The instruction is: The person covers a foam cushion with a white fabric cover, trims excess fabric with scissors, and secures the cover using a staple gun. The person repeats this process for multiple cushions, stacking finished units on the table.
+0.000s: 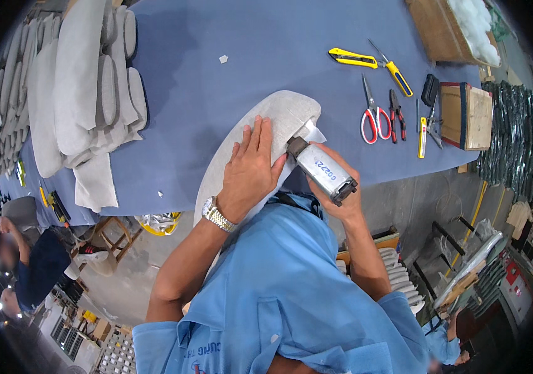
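Note:
A long, curved piece covered in light grey fabric [288,107] lies slanted on the blue table near its front edge. My left hand [249,156] rests on it with the palm down and the fingers stretched out flat. In my right hand [341,187] is a staple gun [324,168] with a silvery body. Its dark nose touches or nearly touches the right edge of the fabric piece, beside a loose white flap [311,133]. The grip of the staple gun is hidden under its body and my fingers.
Grey fabric pieces [76,81] are piled at the left. Red-handled scissors [375,121], pliers [397,115], a yellow cutter knife [353,58] and a screwdriver [398,78] lie to the right. Beyond them stand a small box [466,115] and a carton with white stuffing [444,31].

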Tool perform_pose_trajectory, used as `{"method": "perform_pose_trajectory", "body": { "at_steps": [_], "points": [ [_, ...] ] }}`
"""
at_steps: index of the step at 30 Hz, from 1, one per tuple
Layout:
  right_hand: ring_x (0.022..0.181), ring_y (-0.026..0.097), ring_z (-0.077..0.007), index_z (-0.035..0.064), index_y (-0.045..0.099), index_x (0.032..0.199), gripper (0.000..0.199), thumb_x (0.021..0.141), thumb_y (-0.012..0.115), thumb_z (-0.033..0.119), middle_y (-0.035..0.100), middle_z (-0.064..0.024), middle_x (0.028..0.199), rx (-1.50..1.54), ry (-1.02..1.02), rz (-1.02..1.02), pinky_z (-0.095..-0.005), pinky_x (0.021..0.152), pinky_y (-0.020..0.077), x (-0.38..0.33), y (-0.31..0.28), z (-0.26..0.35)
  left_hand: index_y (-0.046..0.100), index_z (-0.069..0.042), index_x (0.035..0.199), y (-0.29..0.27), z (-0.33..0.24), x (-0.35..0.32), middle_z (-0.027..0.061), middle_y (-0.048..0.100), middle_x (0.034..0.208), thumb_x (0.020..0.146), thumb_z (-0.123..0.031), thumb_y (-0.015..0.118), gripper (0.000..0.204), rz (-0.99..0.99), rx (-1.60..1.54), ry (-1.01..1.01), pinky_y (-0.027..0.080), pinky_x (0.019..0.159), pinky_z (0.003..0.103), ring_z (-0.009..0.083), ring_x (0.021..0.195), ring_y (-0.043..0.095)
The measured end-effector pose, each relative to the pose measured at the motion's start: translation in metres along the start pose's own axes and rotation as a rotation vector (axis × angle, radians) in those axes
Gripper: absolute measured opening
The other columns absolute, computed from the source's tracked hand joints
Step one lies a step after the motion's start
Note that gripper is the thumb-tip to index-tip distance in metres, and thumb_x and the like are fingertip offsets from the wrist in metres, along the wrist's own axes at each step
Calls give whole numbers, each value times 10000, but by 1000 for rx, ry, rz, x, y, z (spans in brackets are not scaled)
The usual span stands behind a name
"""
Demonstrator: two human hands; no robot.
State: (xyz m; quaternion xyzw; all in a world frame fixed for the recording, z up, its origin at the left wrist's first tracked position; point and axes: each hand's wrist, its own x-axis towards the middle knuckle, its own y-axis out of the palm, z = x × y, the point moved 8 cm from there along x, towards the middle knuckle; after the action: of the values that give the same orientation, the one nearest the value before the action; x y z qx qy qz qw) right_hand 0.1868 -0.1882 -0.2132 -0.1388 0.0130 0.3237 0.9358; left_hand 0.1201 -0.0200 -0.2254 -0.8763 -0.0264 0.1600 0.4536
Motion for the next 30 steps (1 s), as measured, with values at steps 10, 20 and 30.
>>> {"method": "perform_pose_trajectory", "body": {
  "at_steps": [10,20,30],
  "points": [
    [1089,716,-228,6,607,1387,663,740,751,-16,705,-169,1272,-34,-17,105,-321,933,550,-4,0,5,249,37,1588,2,-4,-1,279,345,1616,903,-209,729,872,46,26,-60,454,1092,608,491,1451,400],
    [1060,716,-240,4,601,1378,662,732,745,-19,704,-149,1258,-11,68,89,-309,941,534,-6,6,0,242,30,1589,-1,-6,2,279,349,1613,833,-89,750,919,9,35,-82,451,1114,585,472,1465,385],
    [1089,711,-245,17,602,1371,653,735,744,-10,695,-159,1276,-32,103,164,-325,954,533,-2,10,10,296,43,1571,2,-6,0,270,341,1623,825,-91,737,877,2,22,-79,451,1098,612,464,1461,404]
  ]
}}
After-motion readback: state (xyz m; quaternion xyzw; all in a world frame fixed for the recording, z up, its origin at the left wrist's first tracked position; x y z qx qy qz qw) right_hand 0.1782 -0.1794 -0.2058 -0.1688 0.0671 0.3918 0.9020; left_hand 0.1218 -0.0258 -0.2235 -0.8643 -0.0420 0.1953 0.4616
